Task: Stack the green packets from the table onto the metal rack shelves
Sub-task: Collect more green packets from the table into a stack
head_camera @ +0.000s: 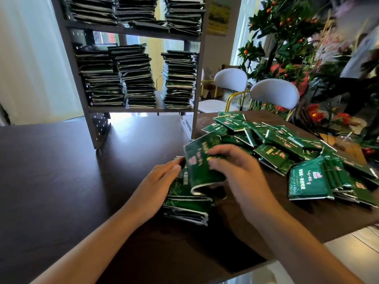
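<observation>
On the dark table [61,171], near centre, 1 green packet [202,165] is pinched by the right hand [242,173] above a small stack [187,203], against which the left hand [158,181] is pressed with straight fingers. Loose packets [287,148] are scattered right; the metal rack [135,68] stands far.

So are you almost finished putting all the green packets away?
Partly. The metal rack already holds tall stacks on two shelves. The right hand grips one packet over a small pile that the left hand steadies. Many loose packets are still on the table.
</observation>
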`<state>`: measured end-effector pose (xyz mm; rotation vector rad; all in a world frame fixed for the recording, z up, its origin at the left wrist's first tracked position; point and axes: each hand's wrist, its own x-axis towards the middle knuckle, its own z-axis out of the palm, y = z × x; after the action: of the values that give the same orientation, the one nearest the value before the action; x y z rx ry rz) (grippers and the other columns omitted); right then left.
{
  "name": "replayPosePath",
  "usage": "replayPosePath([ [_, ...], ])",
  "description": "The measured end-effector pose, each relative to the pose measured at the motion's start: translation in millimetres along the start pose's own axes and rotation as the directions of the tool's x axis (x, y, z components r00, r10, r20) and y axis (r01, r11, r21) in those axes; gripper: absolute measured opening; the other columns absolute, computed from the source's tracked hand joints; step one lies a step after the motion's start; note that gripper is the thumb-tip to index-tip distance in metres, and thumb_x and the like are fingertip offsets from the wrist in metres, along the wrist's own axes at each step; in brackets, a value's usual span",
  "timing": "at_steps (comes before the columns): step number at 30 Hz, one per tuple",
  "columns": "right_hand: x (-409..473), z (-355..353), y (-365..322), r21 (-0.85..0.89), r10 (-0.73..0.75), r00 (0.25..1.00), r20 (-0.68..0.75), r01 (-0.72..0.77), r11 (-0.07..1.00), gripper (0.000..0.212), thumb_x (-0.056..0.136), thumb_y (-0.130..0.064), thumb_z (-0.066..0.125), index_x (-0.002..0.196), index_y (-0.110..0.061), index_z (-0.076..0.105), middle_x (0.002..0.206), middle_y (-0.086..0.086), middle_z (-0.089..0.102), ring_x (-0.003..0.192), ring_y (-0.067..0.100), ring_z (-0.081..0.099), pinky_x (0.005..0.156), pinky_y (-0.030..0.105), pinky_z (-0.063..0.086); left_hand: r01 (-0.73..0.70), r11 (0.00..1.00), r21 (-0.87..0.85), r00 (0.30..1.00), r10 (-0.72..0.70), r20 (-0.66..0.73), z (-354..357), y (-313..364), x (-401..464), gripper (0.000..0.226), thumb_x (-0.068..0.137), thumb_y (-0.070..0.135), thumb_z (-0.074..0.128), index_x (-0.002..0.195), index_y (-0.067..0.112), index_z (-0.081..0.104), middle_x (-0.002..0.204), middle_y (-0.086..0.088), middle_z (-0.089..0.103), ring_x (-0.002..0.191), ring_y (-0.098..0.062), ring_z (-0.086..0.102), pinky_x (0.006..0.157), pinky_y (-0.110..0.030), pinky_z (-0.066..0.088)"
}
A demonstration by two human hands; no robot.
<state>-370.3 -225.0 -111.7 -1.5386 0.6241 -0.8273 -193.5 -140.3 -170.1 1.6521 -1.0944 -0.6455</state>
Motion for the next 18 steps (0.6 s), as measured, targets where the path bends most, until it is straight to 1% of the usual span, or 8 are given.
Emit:
replayPosePath([
  [2, -0.9, 2.5, 6.8, -0.176, -0.051, 0.996, 0.068, 0.062, 0.982, 0.017, 0.094, -0.007, 0.065, 0.094, -0.022, 0.072, 0.086, 0.004, 0.074, 0.078, 0.017, 0.07, 0.062, 0.028, 0.055, -0.01, 0.997, -0.071, 1.0, 0.012, 0.026, -0.9, -2.2, -0.8, 0.043, 0.092, 0.071, 0.036, 0.128, 0.06, 0.057, 0.138, 0.016, 0.06, 0.133, -0.009, 0.052, 0.117, -0.046, 0.034],
  [4, -1.4, 1.6, 8.5, -0.27, -0.095, 0.991, 0.098, 0.118, 0.956, 0.015, 0.095, -0.02, 0.066, 0.102, -0.032, 0.072, 0.09, 0.016, 0.07, 0.084, 0.032, 0.067, 0.074, 0.048, 0.057, -0.024, 0.997, -0.074, 0.999, 0.027, 0.04, -1.2, -2.9, -2.0, 0.051, 0.09, 0.075, 0.037, 0.133, 0.055, 0.056, 0.139, 0.015, 0.059, 0.134, -0.01, 0.051, 0.117, -0.048, 0.033],
  [6, -4.1, 0.4, 8.3, -0.298, -0.092, 0.99, 0.108, 0.12, 0.947, 0.024, 0.096, -0.028, 0.063, 0.114, -0.043, 0.063, 0.096, 0.013, 0.069, 0.088, 0.035, 0.066, 0.083, 0.057, 0.055, -0.036, 0.998, -0.043, 0.999, 0.037, 0.035, -1.0, -2.5, -3.2, 0.052, 0.086, 0.075, 0.044, 0.134, 0.056, 0.054, 0.139, 0.016, 0.058, 0.133, -0.007, 0.051, 0.116, -0.046, 0.035],
  [9, -9.1, 5.0, 6.7, -0.432, -0.009, 0.99, 0.139, 0.069, 0.899, 0.039, 0.099, -0.037, 0.055, 0.137, -0.045, 0.045, 0.109, 0.002, 0.067, 0.096, 0.03, 0.063, 0.091, 0.052, 0.054, -0.025, 1.0, -0.006, 0.999, 0.025, 0.035, -0.8, -3.9, -3.4, 0.057, 0.079, 0.077, 0.05, 0.133, 0.06, 0.05, 0.138, 0.014, 0.058, 0.129, -0.009, 0.055, 0.113, -0.047, 0.04],
  [12, -9.8, 7.8, 6.1, -0.708, 0.016, 0.995, 0.1, 0.06, 0.703, 0.06, 0.101, -0.046, 0.047, 0.156, -0.032, 0.027, 0.144, -0.007, 0.038, 0.136, 0.016, 0.03, 0.116, 0.042, 0.028, -0.028, 1.0, 0.0, 0.999, 0.028, 0.034, 0.1, -6.0, -3.5, 0.056, 0.082, 0.078, 0.045, 0.135, 0.059, 0.049, 0.141, 0.018, 0.055, 0.133, -0.008, 0.051, 0.115, -0.047, 0.037],
  [14, -10.4, 13.0, 6.1, -0.64, 0.072, 0.993, 0.093, 0.004, 0.768, 0.065, 0.102, -0.044, 0.048, 0.159, -0.026, 0.023, 0.156, -0.007, 0.024, 0.146, 0.016, 0.018, 0.121, 0.041, 0.023, -0.024, 0.999, -0.047, 0.999, 0.026, 0.04, 0.7, -7.0, -4.4, 0.058, 0.084, 0.079, 0.043, 0.136, 0.055, 0.052, 0.141, 0.015, 0.057, 0.134, -0.01, 0.051, 0.116, -0.048, 0.035],
  [16, -14.6, 19.7, 7.5, -0.489, 0.128, 0.984, 0.122, -0.053, 0.871, 0.067, 0.101, -0.038, 0.052, 0.159, -0.022, 0.022, 0.159, -0.006, 0.019, 0.146, 0.016, 0.021, 0.119, 0.038, 0.032, -0.002, 0.989, -0.146, 1.0, 0.006, 0.026, 2.1, -5.2, -5.6, 0.064, 0.08, 0.083, 0.049, 0.132, 0.047, 0.06, 0.135, 0.006, 0.063, 0.129, -0.015, 0.057, 0.114, -0.051, 0.038],
  [18, -18.7, 25.7, 10.7, -0.4, 0.09, 0.991, 0.102, -0.042, 0.916, 0.07, 0.099, -0.032, 0.057, 0.16, -0.024, 0.022, 0.155, -0.008, 0.022, 0.142, 0.012, 0.028, 0.113, 0.031, 0.039, 0.019, 0.982, -0.187, 1.0, -0.018, 0.007, 3.4, -3.8, -7.9, 0.07, 0.074, 0.086, 0.053, 0.129, 0.043, 0.064, 0.131, 0.002, 0.066, 0.124, -0.017, 0.061, 0.112, -0.051, 0.04],
])
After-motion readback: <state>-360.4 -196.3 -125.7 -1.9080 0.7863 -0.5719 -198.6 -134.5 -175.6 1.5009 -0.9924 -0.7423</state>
